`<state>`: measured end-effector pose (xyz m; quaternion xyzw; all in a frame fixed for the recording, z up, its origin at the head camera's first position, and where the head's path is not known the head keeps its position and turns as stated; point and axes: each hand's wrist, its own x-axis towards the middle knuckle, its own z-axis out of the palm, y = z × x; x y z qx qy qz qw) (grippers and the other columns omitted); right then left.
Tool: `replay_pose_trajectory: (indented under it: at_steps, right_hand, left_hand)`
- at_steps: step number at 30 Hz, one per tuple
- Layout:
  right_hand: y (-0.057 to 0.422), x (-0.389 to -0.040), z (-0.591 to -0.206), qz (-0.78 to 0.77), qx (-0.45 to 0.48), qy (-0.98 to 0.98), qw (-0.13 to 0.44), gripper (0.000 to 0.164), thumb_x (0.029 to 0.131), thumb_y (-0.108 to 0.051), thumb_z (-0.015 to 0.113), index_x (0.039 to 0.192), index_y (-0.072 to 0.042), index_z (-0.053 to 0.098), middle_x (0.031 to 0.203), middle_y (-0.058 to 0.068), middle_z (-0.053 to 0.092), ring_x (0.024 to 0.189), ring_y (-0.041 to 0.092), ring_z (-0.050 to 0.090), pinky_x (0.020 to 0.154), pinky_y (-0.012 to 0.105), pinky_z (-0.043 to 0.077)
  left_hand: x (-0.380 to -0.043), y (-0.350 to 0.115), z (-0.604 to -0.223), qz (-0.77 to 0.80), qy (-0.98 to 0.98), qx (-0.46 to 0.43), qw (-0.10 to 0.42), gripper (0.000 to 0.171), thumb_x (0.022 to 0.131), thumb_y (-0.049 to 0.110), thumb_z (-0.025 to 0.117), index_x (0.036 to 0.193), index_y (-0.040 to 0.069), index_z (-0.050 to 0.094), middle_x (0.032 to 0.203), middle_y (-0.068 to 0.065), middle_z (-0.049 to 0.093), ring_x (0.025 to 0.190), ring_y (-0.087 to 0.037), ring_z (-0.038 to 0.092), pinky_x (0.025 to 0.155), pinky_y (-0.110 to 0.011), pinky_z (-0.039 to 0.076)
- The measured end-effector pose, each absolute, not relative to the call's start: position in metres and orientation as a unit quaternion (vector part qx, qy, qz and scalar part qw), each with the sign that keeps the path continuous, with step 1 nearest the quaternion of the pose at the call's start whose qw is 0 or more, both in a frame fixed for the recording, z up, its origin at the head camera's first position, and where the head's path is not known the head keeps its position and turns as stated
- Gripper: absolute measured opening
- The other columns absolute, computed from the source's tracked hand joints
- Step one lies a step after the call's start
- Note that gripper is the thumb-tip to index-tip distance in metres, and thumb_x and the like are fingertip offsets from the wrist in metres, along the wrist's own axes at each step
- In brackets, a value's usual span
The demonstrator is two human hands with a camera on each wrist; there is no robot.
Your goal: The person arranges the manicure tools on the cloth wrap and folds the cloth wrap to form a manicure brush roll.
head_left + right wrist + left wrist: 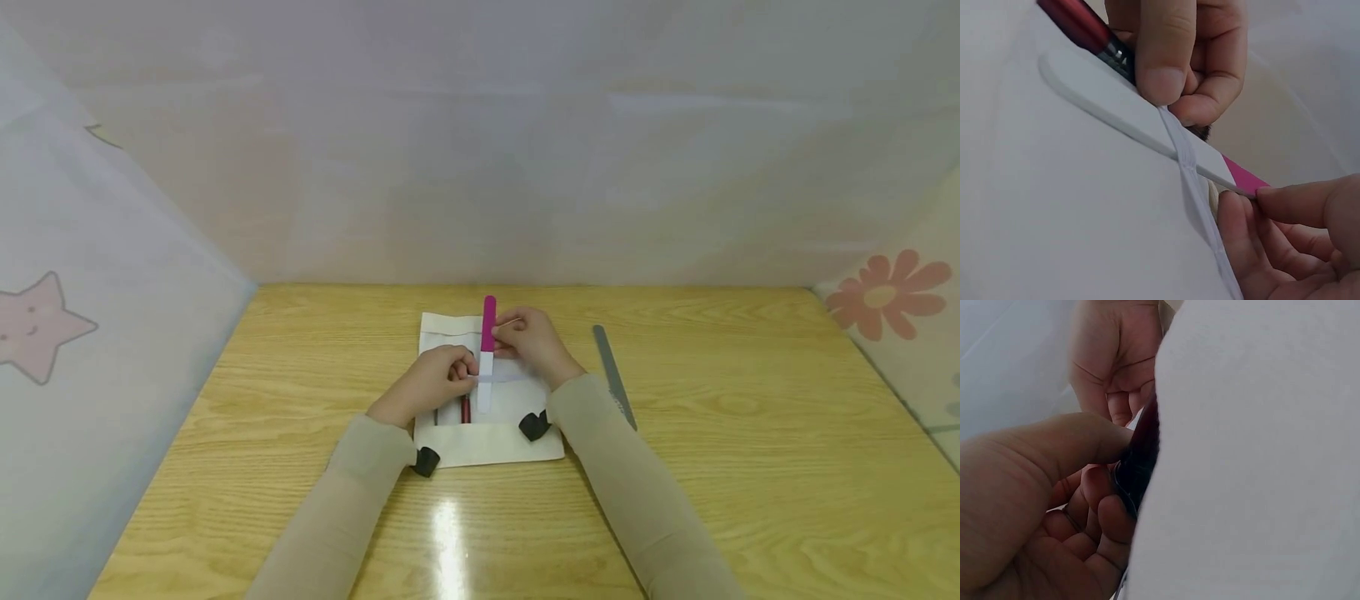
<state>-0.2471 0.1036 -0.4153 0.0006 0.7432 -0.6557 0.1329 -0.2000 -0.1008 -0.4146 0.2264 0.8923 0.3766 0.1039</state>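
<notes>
Right hand (525, 337) is pinching the pink end of a pink-and-white nail file (489, 325) between thumb and fingers; left hand (442, 375) is pinching a white elastic band (1192, 181) just beside the file. File is lying lengthwise over the open white pouch (487, 450), its white part passing under the band, its pink tip sticking out past the pouch's far edge. A red-handled brush (466, 410) is lying just left of the file, partly hidden by the left hand. Pouch is sitting near the table's back edge, only a narrow strip of wood showing behind it. Wood table (750, 467) is stretching wide on both sides, with more room showing in front between the forearms. Grey file (613, 375) is lying at a slant right of the pouch, apart from it, its lower end running close by the right sleeve (637, 492). Pale backdrop (525, 167) is rising behind the table's back edge.
</notes>
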Motion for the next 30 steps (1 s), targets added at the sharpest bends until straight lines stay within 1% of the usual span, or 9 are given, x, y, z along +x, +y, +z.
replay_pose_trajectory:
  at_steps: [5, 8, 12, 15, 19, 22, 24, 27, 30]
  right_hand:
    - [0.1033, -0.2448, -0.4091, -0.614, 0.008, 0.767, 0.185, 0.021, 0.098, -0.01, 0.068, 0.116, -0.001, 0.062, 0.099, 0.017, 0.068, 0.077, 0.021, 0.071, 0.073, 0.032, 0.06]
    - [0.1035, -0.2441, -0.4066, -0.602, 0.015, 0.772, 0.203, 0.021, 0.097, -0.01, 0.07, 0.114, -0.001, 0.063, 0.1, 0.017, 0.068, 0.074, 0.021, 0.071, 0.073, 0.032, 0.06]
    - [0.103, -0.2445, -0.4069, -0.605, 0.009, 0.772, 0.196, 0.023, 0.096, -0.011, 0.07, 0.116, -0.001, 0.064, 0.104, 0.016, 0.07, 0.082, 0.02, 0.071, 0.076, 0.031, 0.06]
    - [0.1014, -0.2437, -0.4074, -0.619, 0.006, 0.765, 0.179, 0.029, 0.097, -0.014, 0.068, 0.124, -0.004, 0.063, 0.11, 0.014, 0.07, 0.091, 0.021, 0.07, 0.08, 0.031, 0.059]
    - [0.0989, -0.2423, -0.4078, -0.653, 0.004, 0.741, 0.156, 0.037, 0.099, -0.013, 0.066, 0.135, -0.01, 0.057, 0.116, 0.015, 0.07, 0.098, 0.026, 0.07, 0.083, 0.033, 0.059]
    - [0.098, -0.2433, -0.4095, -0.669, -0.002, 0.729, 0.148, 0.041, 0.099, -0.006, 0.064, 0.139, -0.013, 0.056, 0.116, 0.016, 0.07, 0.098, 0.027, 0.07, 0.083, 0.035, 0.059]
    - [0.0978, -0.2443, -0.4108, -0.664, -0.007, 0.732, 0.15, 0.043, 0.099, -0.003, 0.063, 0.14, -0.015, 0.057, 0.114, 0.016, 0.071, 0.099, 0.026, 0.069, 0.082, 0.034, 0.059]
    - [0.0982, -0.2448, -0.4117, -0.645, -0.01, 0.745, 0.167, 0.043, 0.098, -0.002, 0.063, 0.138, -0.017, 0.059, 0.109, 0.015, 0.07, 0.098, 0.024, 0.069, 0.08, 0.034, 0.059]
    - [0.0998, -0.2435, -0.4109, -0.617, -0.015, 0.765, 0.186, 0.041, 0.097, -0.003, 0.064, 0.136, -0.016, 0.058, 0.105, 0.014, 0.07, 0.092, 0.022, 0.07, 0.078, 0.033, 0.06]
  left_hand:
    - [-0.1991, -0.0997, -0.4137, 0.378, 0.892, 0.225, 0.103, 0.007, 0.092, 0.009, 0.071, 0.096, 0.01, 0.065, 0.082, 0.0, 0.057, 0.079, -0.015, 0.052, 0.075, -0.03, 0.045]
    - [-0.1989, -0.0995, -0.4133, 0.379, 0.892, 0.225, 0.103, 0.007, 0.092, 0.007, 0.071, 0.096, 0.01, 0.065, 0.082, 0.0, 0.057, 0.079, -0.015, 0.052, 0.076, -0.031, 0.045]
    - [-0.1991, -0.1002, -0.413, 0.379, 0.892, 0.225, 0.102, 0.007, 0.092, 0.007, 0.071, 0.096, 0.009, 0.065, 0.082, 0.0, 0.058, 0.078, -0.014, 0.052, 0.076, -0.03, 0.046]
    - [-0.1995, -0.1008, -0.4129, 0.381, 0.891, 0.225, 0.104, 0.007, 0.093, 0.008, 0.07, 0.096, 0.009, 0.065, 0.083, 0.0, 0.058, 0.078, -0.014, 0.052, 0.075, -0.029, 0.045]
    - [-0.1998, -0.1009, -0.4116, 0.386, 0.888, 0.225, 0.107, 0.007, 0.093, 0.007, 0.07, 0.096, 0.008, 0.065, 0.083, -0.001, 0.057, 0.078, -0.015, 0.052, 0.075, -0.03, 0.045]
    - [-0.1999, -0.1006, -0.4106, 0.387, 0.888, 0.226, 0.104, 0.007, 0.092, 0.007, 0.071, 0.096, 0.008, 0.065, 0.082, -0.001, 0.057, 0.077, -0.015, 0.052, 0.075, -0.03, 0.045]
    - [-0.1997, -0.1006, -0.4105, 0.387, 0.888, 0.227, 0.103, 0.007, 0.092, 0.006, 0.071, 0.096, 0.008, 0.065, 0.082, -0.001, 0.057, 0.077, -0.015, 0.052, 0.075, -0.031, 0.045]
    - [-0.199, -0.1002, -0.4106, 0.383, 0.89, 0.228, 0.102, 0.007, 0.092, 0.007, 0.071, 0.095, 0.008, 0.065, 0.082, -0.001, 0.058, 0.078, -0.015, 0.052, 0.076, -0.03, 0.045]
    - [-0.1983, -0.0997, -0.4115, 0.38, 0.891, 0.227, 0.102, 0.006, 0.093, 0.007, 0.071, 0.095, 0.009, 0.066, 0.083, -0.001, 0.058, 0.079, -0.015, 0.052, 0.076, -0.031, 0.046]
